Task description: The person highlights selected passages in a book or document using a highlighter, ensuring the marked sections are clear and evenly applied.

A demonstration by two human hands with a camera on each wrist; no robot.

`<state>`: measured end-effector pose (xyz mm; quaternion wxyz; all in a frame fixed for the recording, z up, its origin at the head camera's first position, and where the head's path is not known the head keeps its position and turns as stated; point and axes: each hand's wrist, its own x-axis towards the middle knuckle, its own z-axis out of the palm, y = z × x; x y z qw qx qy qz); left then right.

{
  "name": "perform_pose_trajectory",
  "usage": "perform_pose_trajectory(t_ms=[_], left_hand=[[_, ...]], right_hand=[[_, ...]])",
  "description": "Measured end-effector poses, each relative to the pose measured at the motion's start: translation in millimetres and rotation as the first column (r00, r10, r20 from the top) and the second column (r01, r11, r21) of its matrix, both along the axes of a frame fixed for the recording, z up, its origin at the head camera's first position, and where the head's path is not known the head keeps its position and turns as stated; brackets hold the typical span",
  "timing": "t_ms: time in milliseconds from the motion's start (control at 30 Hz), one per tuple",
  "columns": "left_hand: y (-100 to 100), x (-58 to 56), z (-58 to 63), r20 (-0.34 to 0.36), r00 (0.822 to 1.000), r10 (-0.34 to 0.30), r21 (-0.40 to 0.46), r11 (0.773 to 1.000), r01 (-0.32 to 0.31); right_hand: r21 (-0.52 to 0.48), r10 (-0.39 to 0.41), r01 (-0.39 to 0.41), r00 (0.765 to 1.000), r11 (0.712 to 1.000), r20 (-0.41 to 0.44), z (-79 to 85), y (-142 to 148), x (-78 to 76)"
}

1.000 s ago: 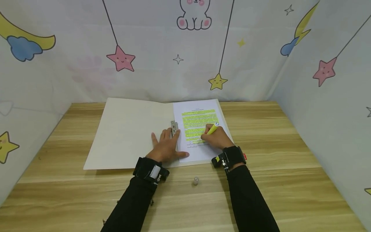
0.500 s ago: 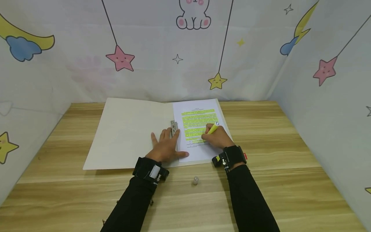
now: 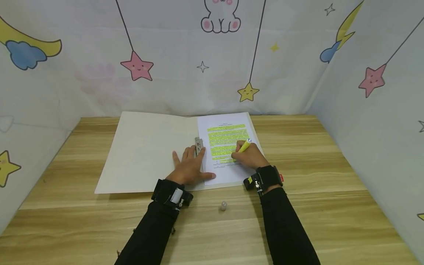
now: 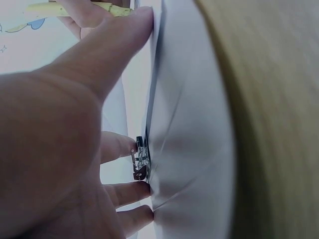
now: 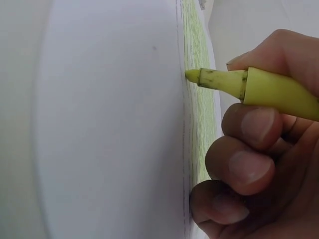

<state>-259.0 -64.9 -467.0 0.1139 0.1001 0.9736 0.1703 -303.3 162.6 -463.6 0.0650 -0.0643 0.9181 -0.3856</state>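
My right hand (image 3: 251,156) pinches a yellow highlighter (image 5: 279,92), its chisel tip right at a line of print in the right wrist view. Under it lies a printed sheet (image 3: 228,176), most of its text covered in yellow highlighting, with a few plain lines at the bottom. The sheet sits on the right side of an open cream folder (image 3: 142,154). My left hand (image 3: 189,170) is spread over the fold, thumb on the sheet's lower left edge. Its fingers reach to the metal clip (image 4: 141,159) at the folder's spine.
A small pale round bead-like thing (image 3: 223,206) lies on the wooden table (image 3: 331,206) in front of the folder. Fabric walls (image 3: 172,88) printed with stars and clouds enclose the table at the back and sides.
My right hand, with the highlighter, has slid slightly to the right along a lower line of text, leaving more yellow behind it. The left hand has stayed in place.
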Motion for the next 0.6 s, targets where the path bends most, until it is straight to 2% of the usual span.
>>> perform_pose_trajectory(t_ms=[333, 600], left_hand=[[-0.6, 0.0, 1.2, 0.003, 1.0, 0.0, -0.002, 1.0, 0.0], [-1.2, 0.6, 0.6, -0.005, 1.0, -0.005, 0.005, 1.0, 0.005]], right_hand=[[0.009, -0.002, 0.002, 1.0, 1.0, 0.015, 0.8, 2.2, -0.3], [-0.02, -0.006, 0.006, 1.0, 1.0, 0.002, 2.4, 4.1, 0.7]])
